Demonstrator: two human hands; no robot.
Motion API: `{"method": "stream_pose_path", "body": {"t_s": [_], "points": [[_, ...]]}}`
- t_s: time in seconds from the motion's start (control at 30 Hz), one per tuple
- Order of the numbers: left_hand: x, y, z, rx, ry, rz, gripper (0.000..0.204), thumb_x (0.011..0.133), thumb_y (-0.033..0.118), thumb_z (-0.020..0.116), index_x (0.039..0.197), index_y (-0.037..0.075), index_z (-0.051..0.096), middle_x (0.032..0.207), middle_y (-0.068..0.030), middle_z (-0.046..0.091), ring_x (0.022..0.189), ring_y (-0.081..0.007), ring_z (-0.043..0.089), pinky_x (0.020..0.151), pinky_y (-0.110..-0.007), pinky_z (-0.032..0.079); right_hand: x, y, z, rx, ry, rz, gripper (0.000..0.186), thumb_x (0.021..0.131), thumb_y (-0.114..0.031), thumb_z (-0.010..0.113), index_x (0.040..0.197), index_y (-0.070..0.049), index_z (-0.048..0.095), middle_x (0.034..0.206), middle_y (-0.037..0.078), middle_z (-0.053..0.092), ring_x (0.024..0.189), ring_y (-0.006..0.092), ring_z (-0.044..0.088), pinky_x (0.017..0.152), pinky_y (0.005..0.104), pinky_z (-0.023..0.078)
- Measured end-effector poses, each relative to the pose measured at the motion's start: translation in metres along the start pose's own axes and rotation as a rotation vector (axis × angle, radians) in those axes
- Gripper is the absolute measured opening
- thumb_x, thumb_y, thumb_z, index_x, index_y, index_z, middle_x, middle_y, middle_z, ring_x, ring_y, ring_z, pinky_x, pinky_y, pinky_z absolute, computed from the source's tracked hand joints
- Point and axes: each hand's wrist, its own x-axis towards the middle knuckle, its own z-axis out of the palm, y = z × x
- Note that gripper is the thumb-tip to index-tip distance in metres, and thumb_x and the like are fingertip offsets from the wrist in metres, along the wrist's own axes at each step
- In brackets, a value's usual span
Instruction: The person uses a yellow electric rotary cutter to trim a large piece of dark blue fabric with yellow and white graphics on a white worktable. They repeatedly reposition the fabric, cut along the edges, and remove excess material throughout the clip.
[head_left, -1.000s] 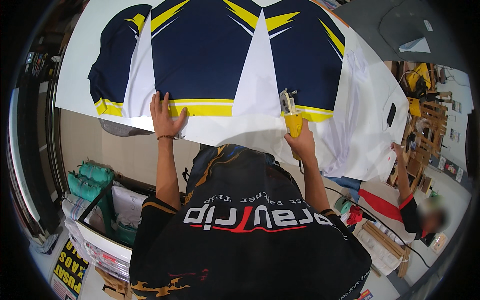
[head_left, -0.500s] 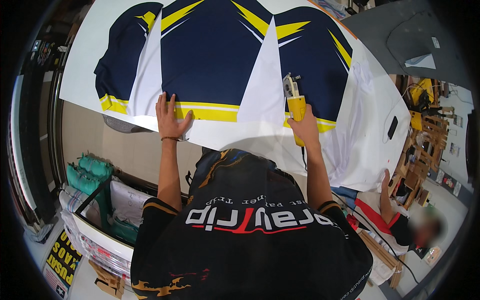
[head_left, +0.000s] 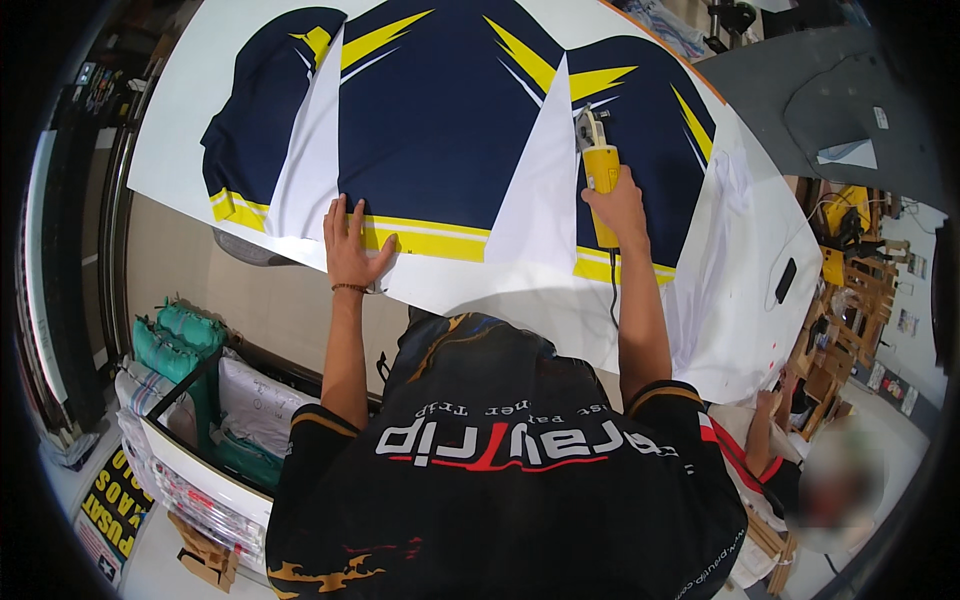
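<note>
1. Head view, at the worktable: a person's right hand (head_left: 620,208) grips a yellow handheld electric cutter (head_left: 603,180), fingers closed around its body, metal head (head_left: 591,130) pointing to the far side. A dark cord (head_left: 613,285) trails from its near end.

2. The cutter sits at the left edge of the right navy panel (head_left: 645,185), beside a white wedge (head_left: 540,190). Whether the blade touches cloth is hard to tell from this height.

3. The left hand (head_left: 352,255), a beaded bracelet (head_left: 350,288) at its wrist, lies palm down and holds nothing, fingers spread wide on the near left corner of the centre navy panel (head_left: 430,140), over its yellow hem (head_left: 440,243).

4. A third navy panel (head_left: 255,110) lies to the left. All three, marked with yellow and white flashes, rest on a white table (head_left: 165,140).

5. At the table's right side lies a slim black object (head_left: 787,281); nearer, a co-worker's hand (head_left: 768,404) shows by the edge. On the near left, green bundles (head_left: 178,340) stand by a frame (head_left: 190,455).
</note>
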Motion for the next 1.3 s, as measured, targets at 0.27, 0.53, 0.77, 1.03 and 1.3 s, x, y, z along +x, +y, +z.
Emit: {"method": "stream_pose_path", "body": {"t_s": [0.27, 0.53, 0.77, 1.03, 1.3], "points": [[-0.001, 0.001, -0.001, -0.029, -0.008, -0.028, 0.082, 0.082, 0.047, 0.081, 0.151, 0.008, 0.059, 0.166, -0.0224, 0.039, 0.155, -0.0434, 0.034, 0.128, -0.055, 0.028, 0.051, -0.038, -0.013, -0.019, 0.040, -0.035, 0.076, 0.080, -0.031, 0.086, 0.141, 0.001, 0.054, 0.131, 0.025, 0.072, 0.118, 0.0383, 0.073, 0.100, 0.0445, 0.058], [0.002, 0.005, -0.006, -0.028, -0.016, -0.044, 0.081, 0.083, 0.046, 0.081, 0.151, 0.009, 0.059, 0.165, -0.0230, 0.041, 0.153, -0.0449, 0.035, 0.127, -0.055, 0.029, 0.107, -0.060, -0.022, 0.030, 0.030, -0.068, 0.078, 0.074, -0.037, 0.086, 0.136, -0.001, 0.055, 0.129, 0.024, 0.072, 0.119, 0.0401, 0.071, 0.101, 0.0481, 0.057], [0.002, 0.005, -0.006, -0.047, -0.020, -0.062, 0.080, 0.083, 0.046, 0.081, 0.150, 0.009, 0.059, 0.165, -0.0232, 0.040, 0.153, -0.0449, 0.035, 0.127, -0.055, 0.029, 0.147, -0.082, -0.029, 0.052, 0.034, -0.139, 0.079, 0.072, -0.037, 0.087, 0.136, 0.001, 0.059, 0.127, 0.024, 0.073, 0.117, 0.0390, 0.073, 0.100, 0.0461, 0.058], [0.002, 0.005, -0.006, -0.029, -0.037, -0.063, 0.078, 0.084, 0.048, 0.079, 0.150, 0.010, 0.060, 0.166, -0.0224, 0.040, 0.155, -0.0429, 0.034, 0.129, -0.055, 0.027, 0.182, -0.096, -0.033, 0.063, 0.087, -0.152, 0.074, 0.073, -0.035, 0.086, 0.131, 0.004, 0.062, 0.120, 0.022, 0.075, 0.108, 0.0340, 0.075, 0.095, 0.0429, 0.059], [0.008, 0.006, -0.003, 0.028, 0.056, -0.062, 0.077, 0.085, 0.049, 0.081, 0.150, 0.011, 0.061, 0.153, -0.0177, 0.053, 0.143, -0.0379, 0.046, 0.119, -0.052, 0.037, 0.121, -0.044, -0.040, 0.767, -0.005, -0.178, 0.051, 0.082, -0.018, 0.081, 0.126, -0.001, 0.063, 0.101, 0.014, 0.072, 0.079, 0.0257, 0.074, 0.070, 0.0391, 0.060]]}}
